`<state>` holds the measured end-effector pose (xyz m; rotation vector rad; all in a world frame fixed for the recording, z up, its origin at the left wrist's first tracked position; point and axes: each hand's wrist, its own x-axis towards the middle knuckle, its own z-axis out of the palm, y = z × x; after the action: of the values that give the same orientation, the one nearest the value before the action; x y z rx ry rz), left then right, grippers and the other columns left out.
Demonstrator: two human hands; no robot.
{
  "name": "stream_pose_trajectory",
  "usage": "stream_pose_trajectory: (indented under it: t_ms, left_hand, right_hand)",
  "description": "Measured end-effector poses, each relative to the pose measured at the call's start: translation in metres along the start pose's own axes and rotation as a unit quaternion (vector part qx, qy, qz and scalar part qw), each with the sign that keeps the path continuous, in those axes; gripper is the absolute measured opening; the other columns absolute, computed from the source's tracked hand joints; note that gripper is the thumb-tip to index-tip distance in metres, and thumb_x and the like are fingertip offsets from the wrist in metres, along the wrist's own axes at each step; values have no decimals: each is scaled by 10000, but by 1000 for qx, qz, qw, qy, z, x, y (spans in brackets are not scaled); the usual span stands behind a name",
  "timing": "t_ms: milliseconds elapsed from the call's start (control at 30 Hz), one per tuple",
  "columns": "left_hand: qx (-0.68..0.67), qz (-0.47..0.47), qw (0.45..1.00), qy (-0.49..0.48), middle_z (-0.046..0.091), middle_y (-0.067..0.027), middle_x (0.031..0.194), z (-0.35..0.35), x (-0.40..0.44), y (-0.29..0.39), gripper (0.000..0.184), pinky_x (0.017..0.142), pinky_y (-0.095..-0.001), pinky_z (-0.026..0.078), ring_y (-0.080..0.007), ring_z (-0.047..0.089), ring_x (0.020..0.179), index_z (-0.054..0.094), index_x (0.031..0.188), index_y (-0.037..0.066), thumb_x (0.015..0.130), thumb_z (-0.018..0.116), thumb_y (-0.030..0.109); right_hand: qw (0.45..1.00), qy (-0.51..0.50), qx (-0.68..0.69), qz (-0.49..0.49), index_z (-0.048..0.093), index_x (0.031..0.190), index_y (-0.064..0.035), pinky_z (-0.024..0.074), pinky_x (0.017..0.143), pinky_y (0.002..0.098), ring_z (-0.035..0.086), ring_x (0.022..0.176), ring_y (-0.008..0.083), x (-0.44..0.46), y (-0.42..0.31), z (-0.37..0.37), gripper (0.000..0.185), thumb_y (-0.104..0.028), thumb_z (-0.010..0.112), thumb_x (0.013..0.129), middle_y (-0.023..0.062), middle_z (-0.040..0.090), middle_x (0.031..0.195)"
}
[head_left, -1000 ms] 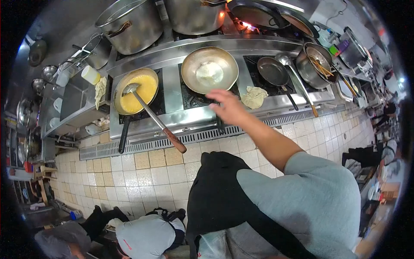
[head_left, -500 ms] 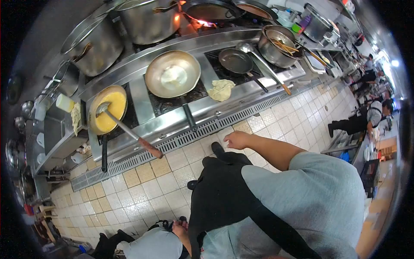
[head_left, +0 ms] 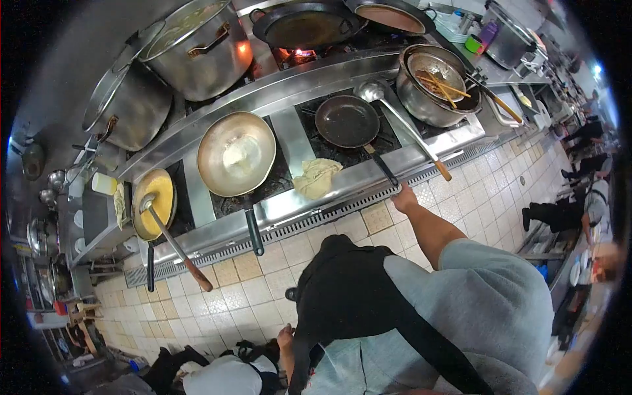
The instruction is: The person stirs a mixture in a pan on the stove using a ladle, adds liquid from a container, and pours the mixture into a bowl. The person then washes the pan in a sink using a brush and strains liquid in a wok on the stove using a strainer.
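My right hand is at the handle end of a small black frying pan on the stove. The back of the hand hides most of its fingers, so a grip on the handle cannot be made out. Low beside my apron, my left hand hangs away from the stove, its fingers loosely apart with nothing visible in them. A folded cloth lies on the stove's front edge, left of the pan. Right of the pan rests a long ladle with a wooden handle end.
A wide pan and a pan of yellow liquid with a ladle sit further left. Behind stand large pots and a wok over flame. A co-worker is close at bottom left; other people are far right.
My right hand has moved right, from over the floor tiles to the small frying pan's handle. The view has shifted, and my left hand shows slightly higher.
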<state>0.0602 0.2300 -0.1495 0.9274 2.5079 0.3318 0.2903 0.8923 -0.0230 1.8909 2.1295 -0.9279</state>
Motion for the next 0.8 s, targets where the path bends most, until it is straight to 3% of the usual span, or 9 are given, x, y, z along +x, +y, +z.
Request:
stream_pose_trajectory:
  t_ms: [133, 267, 300, 333, 433, 533, 633, 733, 800]
  left_hand:
    - [-502, -339, 795, -17, 692, -183, 914, -1, -12, 33, 259, 702, -389, 549, -296, 697, 904, 655, 1134, 73, 911, 589, 187]
    - [-2, 189, 970, 152, 667, -157, 1080, -32, -39, 24, 379, 642, -419, 554, -285, 686, 825, 547, 1250, 57, 930, 597, 254]
    - [-300, -179, 928, 131, 645, -159, 1127, -41, -42, 41, 395, 630, -429, 548, -300, 678, 808, 523, 1267, 61, 935, 589, 264]
    - [-533, -506, 674, 81, 624, -162, 1174, -50, -47, 55, 412, 618, -440, 543, -315, 669, 791, 498, 1284, 64, 939, 581, 274]
    - [-513, -498, 695, 76, 591, -167, 1221, -109, -40, 122, 462, 618, -430, 522, -327, 658, 791, 470, 1305, 73, 936, 590, 325]
    - [-516, -486, 702, 72, 597, -154, 1194, -98, -50, 130, 470, 628, -423, 518, -306, 655, 778, 469, 1307, 75, 939, 587, 342]
    - [-563, -500, 654, 75, 646, -148, 1136, -73, -57, 134, 477, 645, -409, 525, -291, 660, 760, 483, 1307, 49, 946, 573, 348]
    - [-341, -342, 873, -67, 679, -175, 1095, -7, -82, 64, 468, 666, -393, 529, -286, 659, 759, 512, 1283, 21, 949, 564, 344]
    - [-523, -483, 702, 34, 691, -203, 1062, -12, -85, 83, 442, 681, -374, 529, -281, 652, 742, 542, 1242, -7, 949, 562, 324]
  right_hand:
    - [990, 124, 48, 35, 300, 1420, 40, 403, 1051, 402, 500, 1251, 383, 42, 6, -2, 737, -209, 683, 843, 272, 484, 1369]
    - [989, 117, 89, 37, 407, 1317, 14, 426, 1015, 371, 540, 1219, 336, 85, 21, 28, 524, -135, 642, 873, 204, 563, 1310]
    - [979, 145, 137, 42, 432, 1293, -11, 486, 917, 372, 601, 1110, 316, 91, 24, 33, 468, -142, 627, 887, 172, 606, 1229]
    - [967, 173, 183, 46, 458, 1268, -35, 545, 818, 374, 661, 1001, 297, 99, 30, 39, 413, -148, 612, 902, 141, 649, 1148]
    - [956, 226, 83, -169, 492, 1237, -98, 556, 550, 353, 684, 734, 237, 181, 114, 114, 343, -168, 598, 918, 97, 667, 988]
    - [907, -14, 389, 163, 499, 1265, -93, 554, 812, 369, 674, 942, 274, 74, 7, -12, 368, -216, 570, 926, 77, 602, 1279]
    - [977, 82, 108, -167, 474, 1271, -124, 558, 530, 344, 689, 692, 252, 191, 138, 100, 311, -179, 506, 966, 58, 621, 1203]
    - [886, -10, 440, 148, 445, 1277, -145, 489, 395, 305, 660, 566, 228, 99, 31, 7, 291, -154, 468, 987, 52, 624, 1139]
    - [888, -18, 435, 147, 437, 1279, -149, 497, 407, 318, 665, 582, 233, 92, 25, -2, 296, -148, 466, 984, 53, 624, 1137]
